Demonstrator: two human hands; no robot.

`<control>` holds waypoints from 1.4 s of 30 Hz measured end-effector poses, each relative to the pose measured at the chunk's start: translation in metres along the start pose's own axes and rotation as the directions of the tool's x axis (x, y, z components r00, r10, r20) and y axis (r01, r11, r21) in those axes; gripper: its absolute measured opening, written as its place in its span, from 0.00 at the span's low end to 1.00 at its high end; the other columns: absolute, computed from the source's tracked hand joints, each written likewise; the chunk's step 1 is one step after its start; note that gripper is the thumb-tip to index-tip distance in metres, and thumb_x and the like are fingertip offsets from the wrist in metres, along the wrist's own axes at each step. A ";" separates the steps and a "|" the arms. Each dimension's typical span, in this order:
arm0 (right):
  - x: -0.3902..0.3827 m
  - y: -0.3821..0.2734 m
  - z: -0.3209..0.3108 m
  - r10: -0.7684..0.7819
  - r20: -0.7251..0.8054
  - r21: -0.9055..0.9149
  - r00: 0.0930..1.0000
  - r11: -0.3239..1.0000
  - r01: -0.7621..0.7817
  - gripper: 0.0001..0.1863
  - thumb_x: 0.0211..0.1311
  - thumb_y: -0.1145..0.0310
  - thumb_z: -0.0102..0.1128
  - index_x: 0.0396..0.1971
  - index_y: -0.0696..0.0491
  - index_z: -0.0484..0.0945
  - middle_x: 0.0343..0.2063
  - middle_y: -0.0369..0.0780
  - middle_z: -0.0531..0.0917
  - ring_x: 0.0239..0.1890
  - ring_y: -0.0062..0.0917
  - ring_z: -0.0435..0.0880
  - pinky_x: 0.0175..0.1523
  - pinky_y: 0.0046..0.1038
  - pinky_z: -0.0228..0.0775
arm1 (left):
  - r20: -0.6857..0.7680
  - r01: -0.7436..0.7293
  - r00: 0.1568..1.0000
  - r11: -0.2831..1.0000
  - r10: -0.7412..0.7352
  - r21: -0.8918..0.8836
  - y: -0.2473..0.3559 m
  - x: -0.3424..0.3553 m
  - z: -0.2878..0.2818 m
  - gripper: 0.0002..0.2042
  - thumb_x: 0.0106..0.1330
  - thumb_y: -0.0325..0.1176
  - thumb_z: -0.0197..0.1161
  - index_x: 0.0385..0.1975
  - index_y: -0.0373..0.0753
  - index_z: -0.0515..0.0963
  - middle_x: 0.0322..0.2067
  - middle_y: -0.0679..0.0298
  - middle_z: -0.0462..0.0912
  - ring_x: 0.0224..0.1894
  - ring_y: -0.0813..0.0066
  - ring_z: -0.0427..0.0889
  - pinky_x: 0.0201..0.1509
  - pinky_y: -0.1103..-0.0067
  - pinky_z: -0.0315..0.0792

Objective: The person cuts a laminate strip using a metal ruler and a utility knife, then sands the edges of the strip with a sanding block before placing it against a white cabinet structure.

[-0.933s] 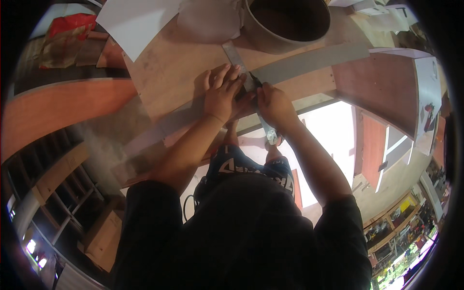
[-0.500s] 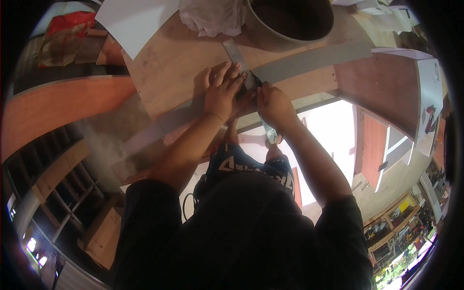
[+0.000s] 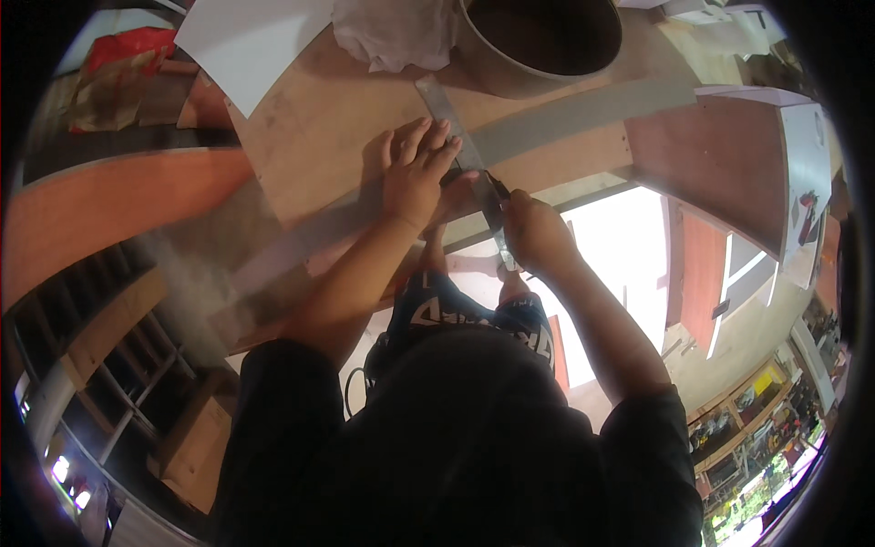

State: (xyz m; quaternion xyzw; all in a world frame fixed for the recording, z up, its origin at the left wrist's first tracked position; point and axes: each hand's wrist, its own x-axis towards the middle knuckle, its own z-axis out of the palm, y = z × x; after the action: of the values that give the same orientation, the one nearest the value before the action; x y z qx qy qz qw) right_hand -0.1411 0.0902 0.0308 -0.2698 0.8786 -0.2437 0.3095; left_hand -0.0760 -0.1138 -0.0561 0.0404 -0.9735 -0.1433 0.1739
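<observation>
1. Fingers (image 3: 518, 199) of the right hand (image 3: 540, 232) are curled snug around a slim black tool (image 3: 498, 189); keep its tip hugging the metal ruler (image 3: 469, 157).
2. Left hand (image 3: 415, 182) is spread out, gripping nothing, fingertips on the ruler. Press evenly, and tuck that thumb away from the tip.
3. Ruler crosses the grey strip (image 3: 570, 117); don't let it skew.
4. Big pot (image 3: 510, 85) sits beyond.

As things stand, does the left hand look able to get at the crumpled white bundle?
Probably yes: the bundle lies ahead of the left hand, with mostly bare board between. The hand rests on the ruler, though, so it would likely have to lift off.
</observation>
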 end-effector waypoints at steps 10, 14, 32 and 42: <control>0.000 -0.015 -0.002 0.054 -0.089 0.012 0.995 0.999 -0.053 0.12 0.73 0.65 0.48 0.34 0.60 0.70 0.24 0.57 0.81 0.30 0.56 0.83 0.36 0.51 0.74 | 0.045 0.032 0.999 0.999 -0.030 -0.027 -0.001 -0.001 -0.002 0.24 0.61 0.57 0.66 0.51 0.49 0.82 0.65 0.70 0.75 0.70 0.68 0.66 0.73 0.54 0.46; 0.017 -0.015 -0.003 -0.017 -0.188 0.089 0.982 0.995 0.034 0.11 0.71 0.66 0.50 0.33 0.60 0.71 0.25 0.58 0.80 0.30 0.57 0.81 0.36 0.53 0.73 | 0.053 0.041 0.998 0.999 -0.041 -0.001 0.002 0.001 -0.004 0.24 0.61 0.59 0.65 0.50 0.50 0.83 0.66 0.71 0.74 0.70 0.68 0.65 0.73 0.54 0.45; 0.047 -0.010 0.018 -0.099 -0.167 0.032 0.981 0.994 0.106 0.11 0.70 0.67 0.50 0.34 0.60 0.72 0.29 0.56 0.83 0.34 0.53 0.84 0.42 0.49 0.76 | 0.057 0.036 0.998 0.999 -0.035 -0.022 -0.001 0.002 -0.006 0.23 0.62 0.56 0.65 0.51 0.50 0.83 0.65 0.69 0.75 0.70 0.67 0.66 0.73 0.54 0.46; 0.007 0.019 0.034 -0.038 0.033 -0.176 0.999 0.983 0.044 0.12 0.70 0.65 0.49 0.38 0.61 0.70 0.28 0.56 0.83 0.32 0.51 0.86 0.38 0.46 0.79 | 0.012 0.015 1.000 0.999 -0.014 -0.037 -0.001 0.002 0.001 0.22 0.60 0.54 0.67 0.50 0.50 0.82 0.62 0.68 0.78 0.69 0.65 0.67 0.72 0.52 0.49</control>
State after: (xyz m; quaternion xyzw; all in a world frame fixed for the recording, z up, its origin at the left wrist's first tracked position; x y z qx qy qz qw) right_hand -0.1292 0.0915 -0.0067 -0.3179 0.8863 -0.1673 0.2924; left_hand -0.0782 -0.1149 -0.0564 0.0434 -0.9714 -0.1627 0.1676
